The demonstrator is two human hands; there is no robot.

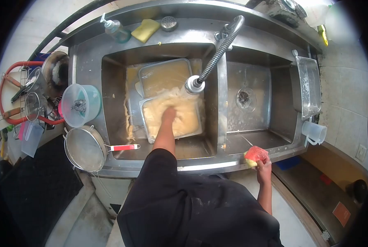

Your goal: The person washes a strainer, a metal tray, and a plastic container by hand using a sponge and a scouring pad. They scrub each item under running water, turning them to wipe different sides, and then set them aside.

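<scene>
My left hand [170,113] reaches into a rectangular tray [141,110] of cloudy, foamy, tan water in the left sink basin. The fingers are under the water and blurred, so their pose is hidden. A second rectangular tray [189,68], also under cloudy water, lies just behind the first. Over the front edge of the right basin, my right hand [264,166] is closed around a red and yellow-green scrubbing sponge [255,154]. The faucet's spray head [194,85] hangs over the left basin, right of my left hand.
On the back ledge stand a soap bottle [116,31], a yellow sponge [145,30] and a perforated metal shaker [168,24]. A plastic tub [82,105] and a strainer [85,149] sit left. Right of the drain basin [250,119] are a clear container [309,86] and a jug [314,132].
</scene>
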